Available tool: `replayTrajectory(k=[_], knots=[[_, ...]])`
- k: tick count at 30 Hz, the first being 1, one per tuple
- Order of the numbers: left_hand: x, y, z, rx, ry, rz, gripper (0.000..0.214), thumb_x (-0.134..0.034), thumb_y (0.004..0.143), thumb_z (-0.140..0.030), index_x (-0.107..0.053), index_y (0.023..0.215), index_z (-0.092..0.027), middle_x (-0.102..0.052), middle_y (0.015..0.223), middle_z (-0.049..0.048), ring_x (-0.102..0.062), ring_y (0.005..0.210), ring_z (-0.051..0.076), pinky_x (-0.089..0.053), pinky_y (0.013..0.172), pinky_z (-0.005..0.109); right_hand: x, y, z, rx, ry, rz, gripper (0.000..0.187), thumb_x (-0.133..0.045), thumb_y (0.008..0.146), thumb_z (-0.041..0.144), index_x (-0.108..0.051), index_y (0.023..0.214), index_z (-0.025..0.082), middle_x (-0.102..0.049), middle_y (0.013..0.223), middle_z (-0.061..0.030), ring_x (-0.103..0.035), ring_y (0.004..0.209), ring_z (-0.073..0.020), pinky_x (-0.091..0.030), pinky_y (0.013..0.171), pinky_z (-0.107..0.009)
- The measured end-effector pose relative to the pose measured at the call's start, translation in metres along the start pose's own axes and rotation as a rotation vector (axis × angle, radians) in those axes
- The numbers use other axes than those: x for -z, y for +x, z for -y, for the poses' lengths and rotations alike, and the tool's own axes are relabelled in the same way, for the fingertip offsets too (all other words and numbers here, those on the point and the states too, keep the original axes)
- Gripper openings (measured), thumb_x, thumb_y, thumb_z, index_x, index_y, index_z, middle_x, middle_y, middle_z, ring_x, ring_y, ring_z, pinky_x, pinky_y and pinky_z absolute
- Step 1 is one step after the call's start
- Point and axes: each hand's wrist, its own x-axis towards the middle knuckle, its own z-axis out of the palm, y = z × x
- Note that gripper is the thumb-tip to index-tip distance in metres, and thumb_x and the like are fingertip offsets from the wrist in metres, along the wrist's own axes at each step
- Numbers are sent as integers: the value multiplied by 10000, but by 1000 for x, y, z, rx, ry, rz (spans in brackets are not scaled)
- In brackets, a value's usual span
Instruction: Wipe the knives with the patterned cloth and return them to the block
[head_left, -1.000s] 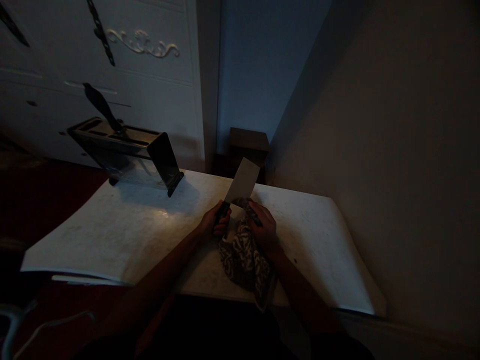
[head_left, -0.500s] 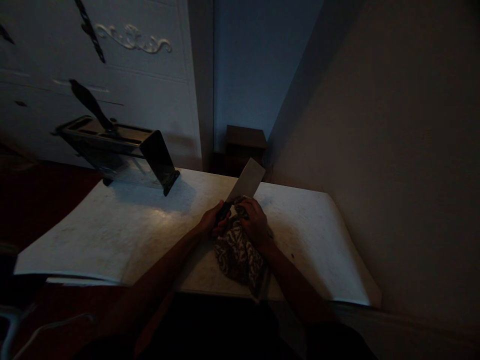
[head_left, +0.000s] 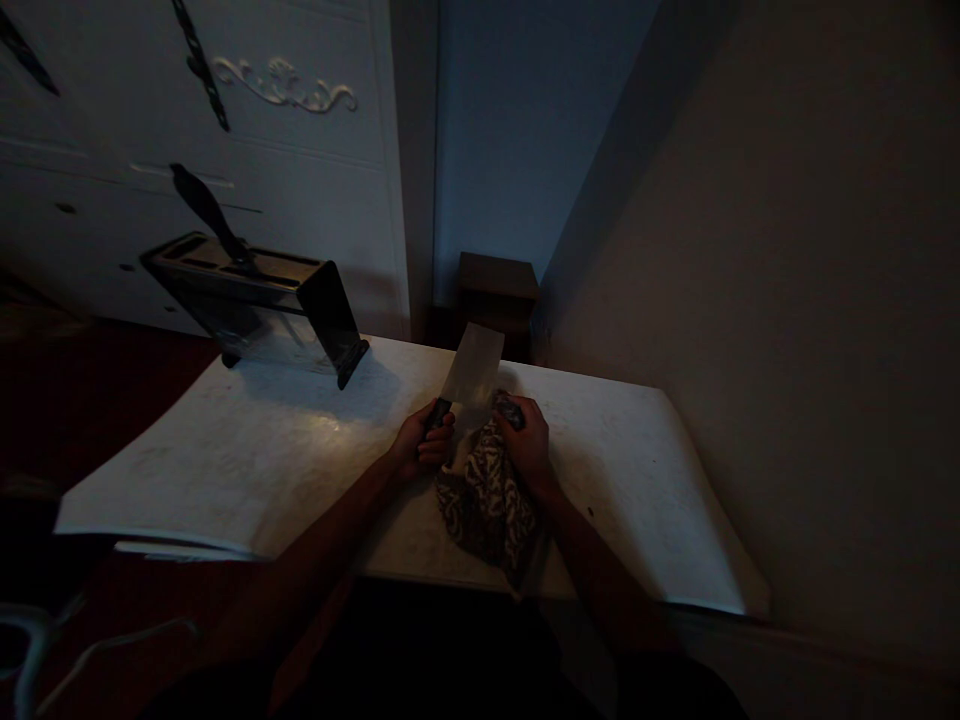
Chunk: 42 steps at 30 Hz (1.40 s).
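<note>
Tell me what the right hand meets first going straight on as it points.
Likely the blade of the cleaver in the left hand. The right hand grips the patterned cloth. Depth is unclear; it might pass above or below.

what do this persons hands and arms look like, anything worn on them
The left hand and right hand are ungloved, the forearms bare, with no watch showing. Dark sleeves show near the bottom edge; it's too dim for finer detail.
</note>
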Motion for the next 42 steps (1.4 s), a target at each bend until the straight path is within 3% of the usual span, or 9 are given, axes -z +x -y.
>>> replayTrajectory(k=[4,10,13,16,22,27,30,37,42], knots=[[-1,-2,-1,-28,-54,0,462,-235,1008,-440,-458,729,-147,-205,456,-76,-141,273,41,-75,272,138,4,0,-4,-79,86,-2,340,-640,821,380,-639,1090,172,-651,1043,-80,-606,964,-212,-491,912,-366],[-3,-1,0,-22,-74,2,465,-234,1009,-443,-455,731,-143,-201,465,-78,-133,277,36,-68,274,136,4,-5,-3,-21,99,-10,388,-599,815,309,-599,1177,168,-644,1147,-97,-601,1046,-222,-479,959,-386],[-2,-1,1,-13,-83,9,459,-239,1008,-447,-457,743,-142,-213,474,-76,-137,288,36,-75,280,135,3,-8,-1,0,96,-26,384,-638,785,313,-585,1142,181,-663,1104,-87,-625,999,-217,-515,897,-369],[-1,0,2,-8,-72,0,462,-238,1008,-454,-463,755,-139,-221,476,-77,-143,291,34,-84,284,130,2,-9,0,67,113,35,293,-640,790,307,-587,1056,200,-663,1092,-79,-631,1004,-208,-518,892,-352],[-3,8,8,-44,114,-63,510,-180,1000,-497,-474,761,-156,-285,448,-63,-194,269,61,-155,259,153,-2,-8,-1,200,97,145,214,-591,771,185,-595,984,204,-658,1108,-79,-605,1074,-215,-470,967,-369],[-7,10,18,-102,360,-51,501,-217,975,-548,-472,764,-171,-375,446,-41,-268,265,97,-242,254,201,-7,-10,-2,193,26,128,255,-581,760,169,-606,1012,204,-660,1089,-73,-604,1041,-222,-466,956,-387],[-12,9,23,-122,468,-109,505,-267,951,-596,-478,774,-173,-415,451,-30,-304,272,107,-270,263,215,-8,-9,-3,175,-9,85,248,-577,752,163,-602,995,204,-654,1056,-68,-597,997,-218,-479,913,-373],[-18,9,26,-102,503,-156,505,-232,960,-589,-466,786,-177,-439,442,-16,-353,280,127,-307,275,228,-9,-5,0,229,-96,49,174,-555,769,147,-589,929,205,-624,936,-55,-557,932,-210,-466,854,-347],[-17,11,24,-65,505,-144,516,-199,962,-594,-452,778,-184,-420,428,-24,-345,280,125,-299,274,217,-8,-5,5,166,-132,84,141,-576,787,175,-574,925,197,-601,932,-50,-537,924,-205,-451,832,-333]])
